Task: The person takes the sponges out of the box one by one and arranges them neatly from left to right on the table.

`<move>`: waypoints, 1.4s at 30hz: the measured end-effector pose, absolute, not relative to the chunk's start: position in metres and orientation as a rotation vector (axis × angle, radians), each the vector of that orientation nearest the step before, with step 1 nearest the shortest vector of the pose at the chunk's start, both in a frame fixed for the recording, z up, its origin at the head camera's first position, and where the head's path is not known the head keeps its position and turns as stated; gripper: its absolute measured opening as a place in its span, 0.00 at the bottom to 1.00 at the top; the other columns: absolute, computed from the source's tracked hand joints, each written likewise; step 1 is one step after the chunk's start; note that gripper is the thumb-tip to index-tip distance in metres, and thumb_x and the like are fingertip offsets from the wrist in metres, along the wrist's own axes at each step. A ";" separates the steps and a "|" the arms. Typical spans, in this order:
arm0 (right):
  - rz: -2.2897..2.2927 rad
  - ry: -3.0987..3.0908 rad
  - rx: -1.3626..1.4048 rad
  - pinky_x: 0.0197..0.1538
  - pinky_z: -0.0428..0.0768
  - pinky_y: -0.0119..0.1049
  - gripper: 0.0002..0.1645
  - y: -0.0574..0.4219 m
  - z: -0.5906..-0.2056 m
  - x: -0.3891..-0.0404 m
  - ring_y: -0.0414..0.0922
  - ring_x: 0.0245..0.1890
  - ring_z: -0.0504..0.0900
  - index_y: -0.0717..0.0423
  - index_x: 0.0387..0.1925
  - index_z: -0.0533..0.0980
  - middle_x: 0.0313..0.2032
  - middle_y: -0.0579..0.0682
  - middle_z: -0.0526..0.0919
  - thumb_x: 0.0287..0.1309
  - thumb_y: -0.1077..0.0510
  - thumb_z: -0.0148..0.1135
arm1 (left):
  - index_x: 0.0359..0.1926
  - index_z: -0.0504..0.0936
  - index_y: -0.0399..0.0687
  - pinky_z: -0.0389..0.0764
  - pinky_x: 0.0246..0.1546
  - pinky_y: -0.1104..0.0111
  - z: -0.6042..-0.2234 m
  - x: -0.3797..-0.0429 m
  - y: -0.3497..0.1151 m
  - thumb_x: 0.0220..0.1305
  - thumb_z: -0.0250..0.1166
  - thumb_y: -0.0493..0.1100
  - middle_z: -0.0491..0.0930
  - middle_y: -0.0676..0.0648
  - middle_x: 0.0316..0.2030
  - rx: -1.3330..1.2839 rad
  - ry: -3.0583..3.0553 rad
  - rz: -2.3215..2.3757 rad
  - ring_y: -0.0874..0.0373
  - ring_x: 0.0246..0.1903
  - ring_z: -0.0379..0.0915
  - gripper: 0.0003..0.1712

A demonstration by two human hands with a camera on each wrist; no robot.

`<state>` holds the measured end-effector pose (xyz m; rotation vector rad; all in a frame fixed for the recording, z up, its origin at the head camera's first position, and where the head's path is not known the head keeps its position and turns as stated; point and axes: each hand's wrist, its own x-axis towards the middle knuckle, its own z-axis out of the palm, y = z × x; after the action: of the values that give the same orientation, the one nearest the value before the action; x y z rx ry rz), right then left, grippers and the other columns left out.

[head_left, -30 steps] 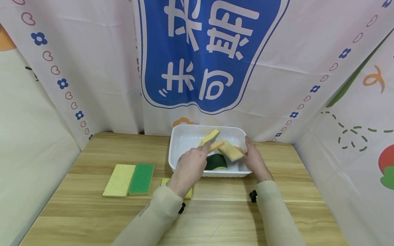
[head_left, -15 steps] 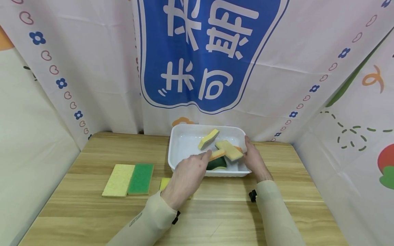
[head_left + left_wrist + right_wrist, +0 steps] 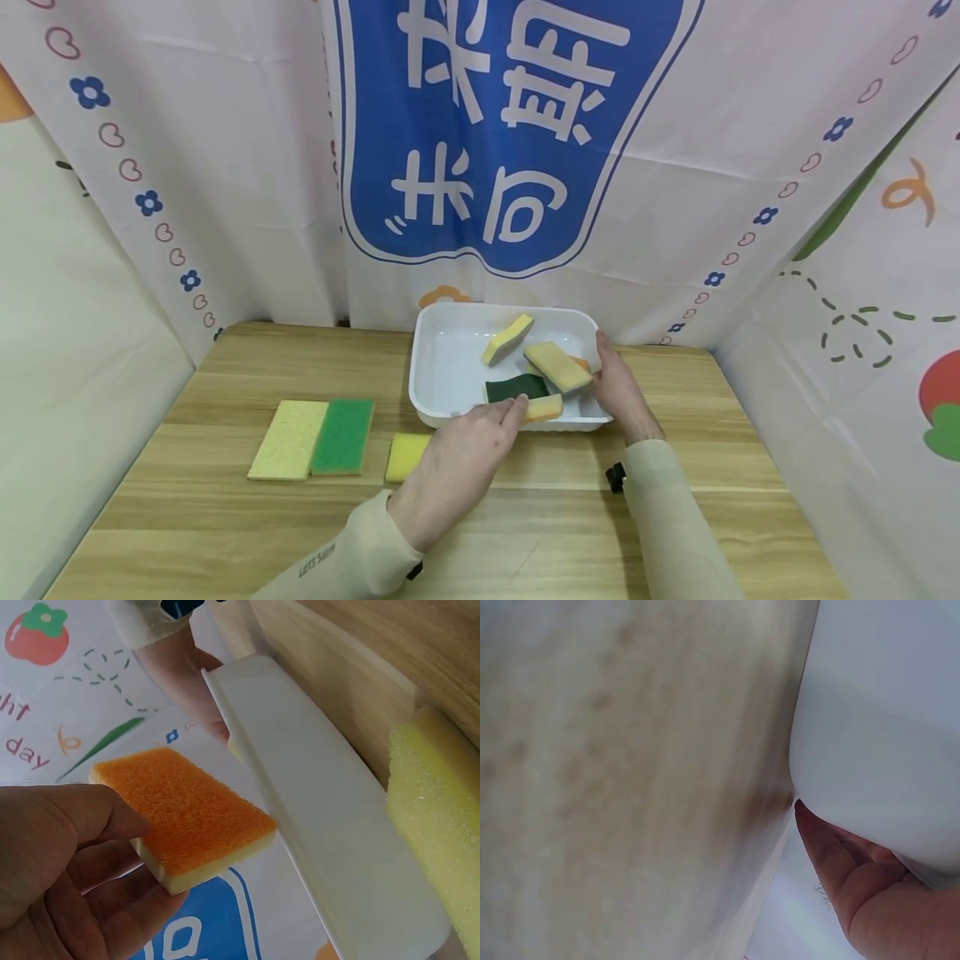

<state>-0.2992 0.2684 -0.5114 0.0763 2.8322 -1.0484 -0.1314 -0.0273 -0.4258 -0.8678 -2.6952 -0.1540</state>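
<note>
Head view: I judged the white rectangular plastic tub best braced, and the right hand gripped its end. Inside, beyond the left hand, lay flat cream, yellow and dark-green sponges. That left hand pinched an orange-and-cream rectangular sponge by the near rim, which I thought it should clear.

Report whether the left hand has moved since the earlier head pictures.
Yes. Against the white tray, the left hand, pinching a sponge, has moved down the view, toward the tray's near rim.
</note>
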 end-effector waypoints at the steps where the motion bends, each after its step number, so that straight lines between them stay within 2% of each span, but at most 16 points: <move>1: -1.052 2.832 0.075 0.96 0.54 0.66 0.53 0.268 -0.511 -0.299 0.67 0.96 0.50 0.51 0.98 0.37 0.96 0.63 0.46 0.84 0.72 0.47 | 0.77 0.83 0.42 0.97 0.57 0.60 -0.426 -0.129 -0.027 0.78 0.76 0.31 0.93 0.43 0.68 -0.875 -2.693 -0.129 0.50 0.62 0.95 0.31; 8: -1.048 2.832 0.074 0.96 0.53 0.66 0.53 0.269 -0.512 -0.300 0.67 0.97 0.49 0.51 0.98 0.37 0.96 0.63 0.46 0.85 0.72 0.47 | 0.75 0.86 0.43 0.96 0.56 0.65 -0.435 -0.117 -0.024 0.74 0.78 0.32 0.95 0.46 0.65 -0.927 -2.603 0.015 0.55 0.59 0.96 0.31; 13: -1.044 2.820 0.092 0.96 0.54 0.67 0.54 0.268 -0.511 -0.299 0.67 0.96 0.49 0.50 0.98 0.37 0.96 0.63 0.46 0.85 0.72 0.48 | 0.73 0.87 0.45 0.97 0.50 0.67 -0.441 -0.112 -0.022 0.75 0.77 0.36 0.95 0.48 0.63 -0.929 -2.569 0.103 0.56 0.57 0.95 0.28; 19: -1.035 2.830 0.086 0.93 0.63 0.66 0.54 0.266 -0.511 -0.296 0.68 0.94 0.57 0.51 0.98 0.37 0.96 0.64 0.47 0.85 0.73 0.47 | 0.70 0.88 0.47 0.95 0.45 0.70 -0.455 -0.111 -0.021 0.74 0.80 0.39 0.97 0.51 0.59 -0.939 -2.551 0.196 0.60 0.51 0.95 0.26; 22: -1.020 2.841 0.079 0.93 0.66 0.66 0.54 0.266 -0.511 -0.295 0.68 0.93 0.60 0.52 0.98 0.37 0.96 0.65 0.48 0.84 0.73 0.47 | 0.69 0.89 0.49 0.94 0.40 0.70 -0.461 -0.111 -0.021 0.72 0.81 0.41 0.97 0.51 0.57 -0.935 -2.551 0.237 0.60 0.47 0.95 0.27; 27: -1.010 2.840 0.076 0.93 0.64 0.66 0.54 0.266 -0.509 -0.295 0.69 0.94 0.57 0.52 0.98 0.37 0.96 0.65 0.47 0.83 0.74 0.47 | 0.68 0.90 0.50 0.90 0.29 0.71 -0.471 -0.109 -0.021 0.72 0.80 0.41 0.96 0.53 0.50 -0.928 -2.541 0.288 0.61 0.40 0.93 0.25; 42: -1.042 2.819 0.091 0.94 0.61 0.66 0.53 0.267 -0.509 -0.296 0.68 0.95 0.54 0.50 0.98 0.36 0.97 0.63 0.45 0.85 0.73 0.45 | 0.64 0.92 0.54 0.90 0.28 0.72 -0.486 -0.111 -0.019 0.74 0.81 0.43 0.95 0.55 0.46 -0.915 -2.601 0.404 0.63 0.39 0.91 0.21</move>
<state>-0.2957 0.2671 -0.5094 0.0913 2.8187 -1.0415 -0.1112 -0.0192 -0.4857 -0.9151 -2.6008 0.4045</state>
